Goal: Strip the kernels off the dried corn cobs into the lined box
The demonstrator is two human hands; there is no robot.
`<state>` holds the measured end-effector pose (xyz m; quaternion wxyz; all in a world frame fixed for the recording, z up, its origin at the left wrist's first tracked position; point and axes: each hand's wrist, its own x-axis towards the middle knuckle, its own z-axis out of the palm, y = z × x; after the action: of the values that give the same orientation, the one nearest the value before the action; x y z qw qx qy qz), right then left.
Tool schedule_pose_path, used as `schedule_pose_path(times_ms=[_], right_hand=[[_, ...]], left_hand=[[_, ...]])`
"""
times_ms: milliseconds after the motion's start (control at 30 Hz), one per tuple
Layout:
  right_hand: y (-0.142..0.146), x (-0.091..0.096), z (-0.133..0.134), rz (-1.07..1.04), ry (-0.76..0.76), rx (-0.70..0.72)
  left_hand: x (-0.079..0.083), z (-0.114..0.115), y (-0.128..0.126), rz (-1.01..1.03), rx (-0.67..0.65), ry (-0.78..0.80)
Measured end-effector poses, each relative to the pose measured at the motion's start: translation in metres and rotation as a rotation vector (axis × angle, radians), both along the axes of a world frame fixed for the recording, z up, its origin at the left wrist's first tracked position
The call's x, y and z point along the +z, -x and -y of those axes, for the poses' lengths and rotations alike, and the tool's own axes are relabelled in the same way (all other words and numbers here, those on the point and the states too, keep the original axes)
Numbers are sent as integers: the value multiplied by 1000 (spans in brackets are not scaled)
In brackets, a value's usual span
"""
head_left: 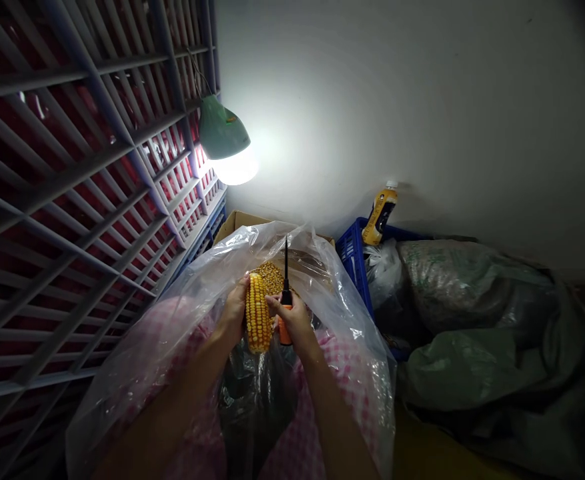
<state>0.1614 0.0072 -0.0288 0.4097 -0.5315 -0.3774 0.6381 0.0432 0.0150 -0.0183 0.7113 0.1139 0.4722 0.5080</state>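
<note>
My left hand (235, 311) is closed round the left side of a yellow ear of corn (257, 313), which stands nearly upright. In my right hand (298, 316) is a screwdriver (285, 280) with an orange and black handle, its dark shaft pointing up. The right thumb reaches toward the ear's right side; whether it touches the kernels I cannot tell. Behind the ear, loose corn kernels (272, 272) lie inside a large clear plastic bag (357, 360). The bag spreads open over my lap and under both forearms.
A lit green-capped lamp (225, 133) hangs from slatted plastic crates (97, 160) on the left. A cardboard box (242, 219) edge shows behind the bag. On the right, a blue basket (355, 257) holds a yellow-labelled bottle (379, 215), beside filled sacks (472, 287) along the wall (422, 100).
</note>
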Motion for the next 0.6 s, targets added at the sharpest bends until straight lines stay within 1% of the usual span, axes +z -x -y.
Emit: schedule_pose_path(times_ms=[100, 200, 267, 367, 433, 533, 600], right_hand=[[5, 2, 5, -38, 81, 37], [10, 2, 10, -101, 91, 40], [12, 2, 14, -135, 105, 71], [13, 2, 19, -143, 152, 130], [12, 1, 21, -141, 158, 143], [11, 1, 22, -144, 131, 137], [11, 1, 22, -170, 104, 134]], left_hand=[[-3, -2, 3, 35, 41, 47], [-6, -5, 3, -17, 109, 61], [-8, -6, 3, -56, 141, 77], [-10, -8, 3, -91, 171, 74], [-10, -8, 3, -139, 183, 50], [-6, -6, 4, -222, 161, 20], [-2, -4, 5, -153, 78, 13]])
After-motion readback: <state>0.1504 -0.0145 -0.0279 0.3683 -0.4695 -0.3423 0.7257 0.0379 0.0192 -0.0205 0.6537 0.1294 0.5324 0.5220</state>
